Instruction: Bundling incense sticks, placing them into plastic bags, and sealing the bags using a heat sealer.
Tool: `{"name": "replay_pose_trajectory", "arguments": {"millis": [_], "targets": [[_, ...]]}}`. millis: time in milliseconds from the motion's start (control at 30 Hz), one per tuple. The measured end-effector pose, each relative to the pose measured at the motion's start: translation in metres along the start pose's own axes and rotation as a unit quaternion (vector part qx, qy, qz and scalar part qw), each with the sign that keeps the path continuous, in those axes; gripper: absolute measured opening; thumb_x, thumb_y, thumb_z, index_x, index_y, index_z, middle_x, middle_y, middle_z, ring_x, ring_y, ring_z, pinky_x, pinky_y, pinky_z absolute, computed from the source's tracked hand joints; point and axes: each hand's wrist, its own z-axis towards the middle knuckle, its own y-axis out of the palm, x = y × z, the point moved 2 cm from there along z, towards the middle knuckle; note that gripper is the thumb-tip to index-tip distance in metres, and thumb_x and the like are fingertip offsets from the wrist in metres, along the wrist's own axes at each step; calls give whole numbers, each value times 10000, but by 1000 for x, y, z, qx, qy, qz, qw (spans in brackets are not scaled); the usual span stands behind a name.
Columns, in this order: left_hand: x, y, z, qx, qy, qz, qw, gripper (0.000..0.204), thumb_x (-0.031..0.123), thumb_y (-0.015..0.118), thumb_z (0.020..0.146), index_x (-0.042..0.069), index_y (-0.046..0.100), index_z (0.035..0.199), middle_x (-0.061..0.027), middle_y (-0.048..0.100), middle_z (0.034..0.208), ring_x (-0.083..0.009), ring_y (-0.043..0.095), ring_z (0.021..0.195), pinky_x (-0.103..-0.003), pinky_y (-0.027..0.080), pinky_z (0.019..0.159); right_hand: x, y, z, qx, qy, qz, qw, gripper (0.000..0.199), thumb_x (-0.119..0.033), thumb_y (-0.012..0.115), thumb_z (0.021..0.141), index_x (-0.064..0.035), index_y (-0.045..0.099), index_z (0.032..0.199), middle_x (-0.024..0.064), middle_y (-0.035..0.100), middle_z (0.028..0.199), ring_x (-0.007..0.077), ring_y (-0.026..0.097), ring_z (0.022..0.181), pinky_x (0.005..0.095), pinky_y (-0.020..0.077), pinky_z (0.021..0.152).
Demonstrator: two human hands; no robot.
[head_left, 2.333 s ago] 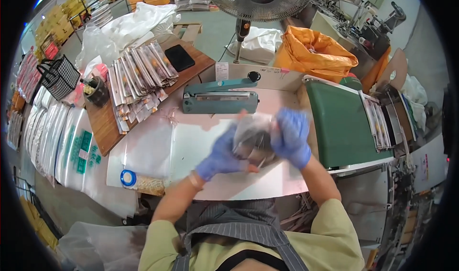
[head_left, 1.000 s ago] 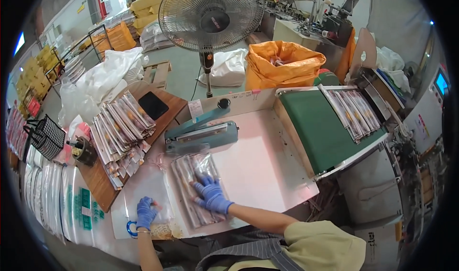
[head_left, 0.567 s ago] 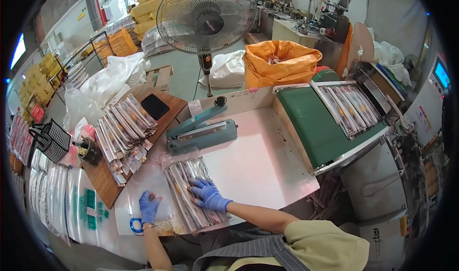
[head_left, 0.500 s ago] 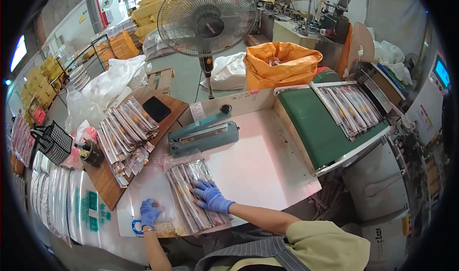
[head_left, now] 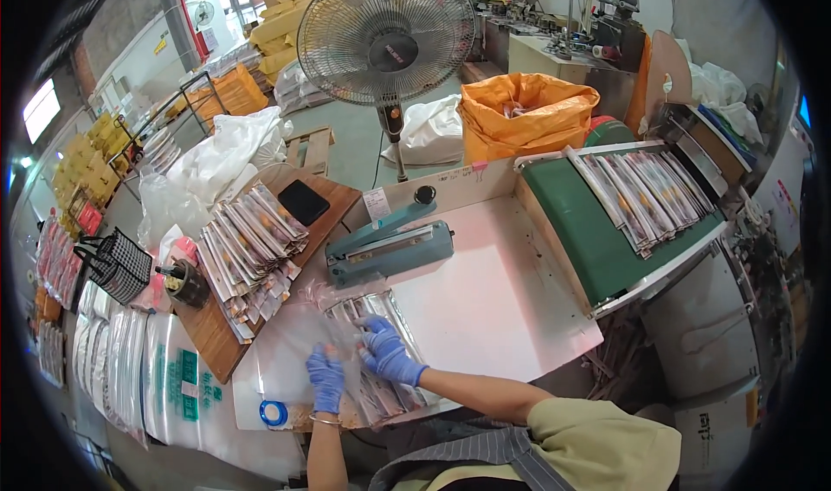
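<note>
A stack of flat, silvery printed packets (head_left: 407, 328) lies on the white tabletop in front of me. Over its left part is a blurred clear plastic bag (head_left: 299, 339). My left hand (head_left: 325, 380), in a bluish-purple glove, has its fingers curled on the bag beside the stack. My right hand (head_left: 392, 354), gloved alike, lies over the packets with its fingers bent at the bag's edge; its fingertips are partly blurred. A blue ring-shaped thing (head_left: 273, 414) rests on the table left of my left wrist. Beyond the stack stands a grey-green hand sealer (head_left: 389, 253), its arm raised.
At left, a wooden board (head_left: 333, 203) carries more packets (head_left: 251, 248), a black phone (head_left: 303, 201) and a dark cup (head_left: 189, 285). A green conveyor belt (head_left: 563, 231) with packets is on the right. A fan (head_left: 392, 54) and an orange sack (head_left: 526, 119) stand behind.
My left hand has moved right, from beside the blue ring to the packets, and now has the clear bag. My right hand's fingers have bent in. The whole view has shifted slightly.
</note>
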Motion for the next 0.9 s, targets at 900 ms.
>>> {"name": "replay_pose_trajectory", "arguments": {"millis": [900], "targets": [[119, -32, 19, 8, 61, -34, 997, 193, 185, 541, 789, 10, 521, 710, -173, 535, 987, -322, 481, 910, -397, 388, 805, 4, -24, -3, -13, 146, 61, 987, 145, -141, 530, 685, -10, 521, 746, 227, 522, 667, 365, 524, 625, 420, 408, 572]]}}
